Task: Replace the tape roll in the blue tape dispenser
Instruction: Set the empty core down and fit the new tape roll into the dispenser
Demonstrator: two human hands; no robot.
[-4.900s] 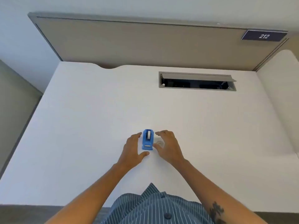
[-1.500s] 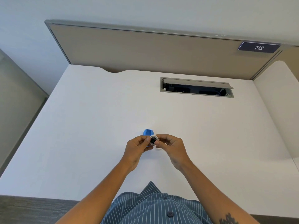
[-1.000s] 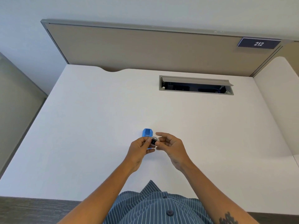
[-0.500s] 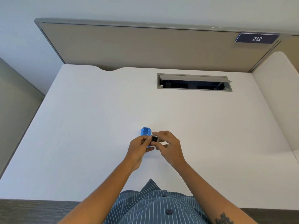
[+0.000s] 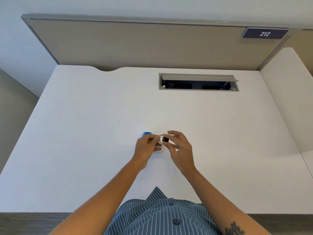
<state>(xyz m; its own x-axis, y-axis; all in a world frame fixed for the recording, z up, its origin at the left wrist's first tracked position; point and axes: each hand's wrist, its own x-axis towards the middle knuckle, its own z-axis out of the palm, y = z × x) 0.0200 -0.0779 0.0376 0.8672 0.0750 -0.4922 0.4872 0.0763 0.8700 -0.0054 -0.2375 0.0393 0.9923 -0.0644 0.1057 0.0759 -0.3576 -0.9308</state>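
Observation:
The blue tape dispenser (image 5: 147, 134) stands on the white desk (image 5: 101, 116), mostly hidden behind my left hand (image 5: 145, 148). My left hand pinches a clear tape roll (image 5: 159, 141) by its rim, just above the desk. My right hand (image 5: 179, 148) holds a small black core (image 5: 165, 139) between thumb and forefinger, right beside the roll. A second clear roll (image 5: 160, 149) seems to lie on the desk beneath my hands.
An open cable hatch (image 5: 198, 82) is set into the desk at the back right. A beige partition (image 5: 152, 44) with a "212" sign (image 5: 264, 33) closes off the far edge. A white side panel (image 5: 288, 99) rises on the right.
The black core has come out of the clear roll: my right hand has pulled it a little to the right, while my left hand keeps the roll. The dispenser stays put.

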